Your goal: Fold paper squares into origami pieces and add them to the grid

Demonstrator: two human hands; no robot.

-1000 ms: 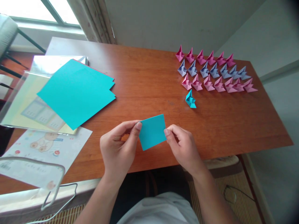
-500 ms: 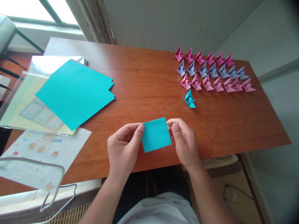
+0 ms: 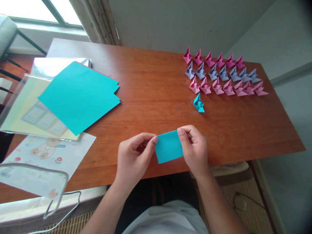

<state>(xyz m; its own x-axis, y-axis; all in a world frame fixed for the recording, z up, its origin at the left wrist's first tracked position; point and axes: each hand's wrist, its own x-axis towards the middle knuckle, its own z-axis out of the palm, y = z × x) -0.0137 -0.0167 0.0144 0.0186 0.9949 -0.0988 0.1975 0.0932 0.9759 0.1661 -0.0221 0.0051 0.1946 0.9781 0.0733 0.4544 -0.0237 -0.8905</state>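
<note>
A small folded teal paper [image 3: 168, 147] is held just above the near edge of the wooden table [image 3: 151, 84]. My left hand [image 3: 134, 159] pinches its left edge between thumb and fingers. My right hand [image 3: 195, 149] pinches its right edge, thumb on top at the upper corner. One folded teal paper figure [image 3: 198, 104] stands on the table beyond my right hand. Behind it stand three rows of folded figures: pink [image 3: 212, 59], lavender [image 3: 220, 74] and pink [image 3: 225, 87].
A stack of teal square sheets [image 3: 78, 96] lies at the left on a shiny plastic sleeve [image 3: 21, 107]. A printed sheet [image 3: 48, 156] and a clear wire-edged item [image 3: 31, 182] lie at the near left. A window and curtain are at the far left.
Both hands have shifted right and slightly nearer with the teal paper. The paper now looks shorter and flatter, and my right thumb has moved onto its upper right corner.
</note>
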